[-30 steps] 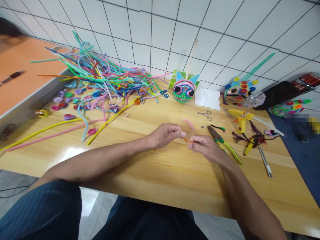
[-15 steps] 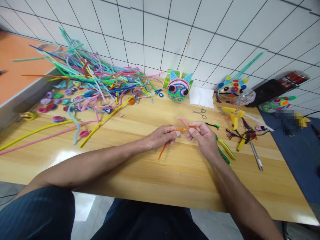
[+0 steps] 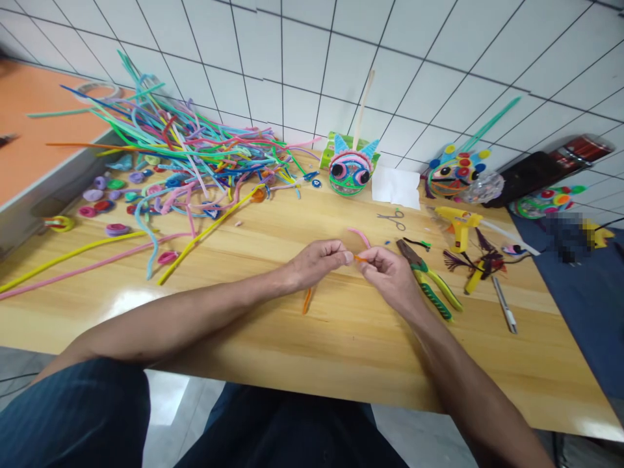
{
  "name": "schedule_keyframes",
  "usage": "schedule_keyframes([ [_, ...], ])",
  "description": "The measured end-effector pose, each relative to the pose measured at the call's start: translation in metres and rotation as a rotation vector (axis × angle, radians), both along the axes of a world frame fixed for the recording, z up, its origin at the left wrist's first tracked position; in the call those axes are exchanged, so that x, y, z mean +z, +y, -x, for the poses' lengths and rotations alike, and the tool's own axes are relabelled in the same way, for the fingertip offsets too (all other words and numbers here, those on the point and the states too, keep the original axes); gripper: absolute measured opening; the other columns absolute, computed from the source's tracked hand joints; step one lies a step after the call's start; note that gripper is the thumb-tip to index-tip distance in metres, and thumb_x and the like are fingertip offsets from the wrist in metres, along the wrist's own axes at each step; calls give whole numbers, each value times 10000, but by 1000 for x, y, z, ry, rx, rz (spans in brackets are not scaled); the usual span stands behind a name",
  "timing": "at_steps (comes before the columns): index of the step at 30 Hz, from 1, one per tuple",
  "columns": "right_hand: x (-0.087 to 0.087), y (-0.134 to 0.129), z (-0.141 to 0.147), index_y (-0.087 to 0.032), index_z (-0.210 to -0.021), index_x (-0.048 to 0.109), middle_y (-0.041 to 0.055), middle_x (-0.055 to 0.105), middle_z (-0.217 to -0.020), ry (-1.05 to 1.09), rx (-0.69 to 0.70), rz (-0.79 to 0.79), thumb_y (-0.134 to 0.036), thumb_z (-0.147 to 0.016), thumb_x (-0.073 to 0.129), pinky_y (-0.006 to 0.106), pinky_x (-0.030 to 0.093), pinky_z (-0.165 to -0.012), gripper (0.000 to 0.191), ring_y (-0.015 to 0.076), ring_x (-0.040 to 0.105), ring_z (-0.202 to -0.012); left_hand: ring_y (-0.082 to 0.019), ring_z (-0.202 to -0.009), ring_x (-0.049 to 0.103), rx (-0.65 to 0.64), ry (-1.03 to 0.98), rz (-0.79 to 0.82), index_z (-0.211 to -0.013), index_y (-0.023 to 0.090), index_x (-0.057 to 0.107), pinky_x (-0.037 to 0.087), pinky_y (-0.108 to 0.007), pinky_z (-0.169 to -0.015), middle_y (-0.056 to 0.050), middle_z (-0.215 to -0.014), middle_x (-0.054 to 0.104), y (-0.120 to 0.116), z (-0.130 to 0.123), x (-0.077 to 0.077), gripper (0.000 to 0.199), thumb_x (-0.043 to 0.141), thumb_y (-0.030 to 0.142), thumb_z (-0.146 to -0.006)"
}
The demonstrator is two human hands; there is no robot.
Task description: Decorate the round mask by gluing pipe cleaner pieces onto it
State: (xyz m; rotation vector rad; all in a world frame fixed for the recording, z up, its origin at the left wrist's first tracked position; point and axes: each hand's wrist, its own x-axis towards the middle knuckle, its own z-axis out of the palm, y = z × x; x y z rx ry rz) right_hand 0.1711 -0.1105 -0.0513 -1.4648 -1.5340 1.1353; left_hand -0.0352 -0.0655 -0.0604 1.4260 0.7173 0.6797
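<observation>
An orange pipe cleaner [image 3: 307,301] runs between my two hands near the middle of the table, its tail hanging below my left hand. My left hand [image 3: 319,263] is closed on it, thumb against the fingers. Close on the right, my right hand [image 3: 389,270] pinches the short orange stretch between the hands. A pink pipe cleaner piece [image 3: 359,237] shows just above my right hand; its lower end is hidden. Green-and-yellow pliers [image 3: 429,283] lie right of my right hand.
Many coloured pipe cleaners [image 3: 195,153] are piled at the back left, beside felt coils [image 3: 117,229]. Small scissors [image 3: 392,220] and a decorated mask [image 3: 350,172] are beyond my hands. At the right are a yellow glue gun [image 3: 458,227] and a pen [image 3: 505,304].
My hands have come closer together, and less orange shows between them. My right hand has turned and uncovered the head of the pliers. The view has shifted slightly.
</observation>
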Motion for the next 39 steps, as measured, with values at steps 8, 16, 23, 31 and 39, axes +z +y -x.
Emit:
schedule_keyframes([
  [8,0,6,-10,-235,-870,656,-11,671,-737,240,-57,98,-442,-801,729,303,500,-634,229,154,617,-646,-96,-587,328,79,27,-29,-762,201,522,278,-267,-560,63,-646,384,2,1,-4,391,603,541,-938],
  [16,-6,-1,-1,-228,-996,654,-46,613,-687,138,-45,-46,-463,-882,742,263,464,-547,275,117,552,-568,-87,-518,453,-115,3,123,-822,198,538,353,-241,-514,54,-660,537,-2,-4,-7,393,611,570,-926],
  [23,-3,2,-1,-215,-931,656,-1,679,-779,195,125,81,-515,-847,787,294,527,-630,339,136,616,-660,-105,-654,398,1,24,-67,-776,185,548,317,-254,-615,58,-689,446,-5,-2,-2,368,583,514,-939],
  [31,6,11,-19,-211,-809,642,-42,596,-604,96,81,200,-543,-749,845,278,419,-581,394,114,511,-553,-122,-721,563,-89,-72,91,-796,183,576,466,-270,-718,15,-757,607,3,-5,-12,246,603,409,-892],
  [39,23,8,-31,-219,-789,624,-40,578,-649,-93,297,246,-455,-816,706,283,379,-619,251,130,505,-624,-70,-430,348,-175,-61,265,-790,204,535,272,-208,-443,93,-531,433,0,-4,-3,177,600,348,-872],
])
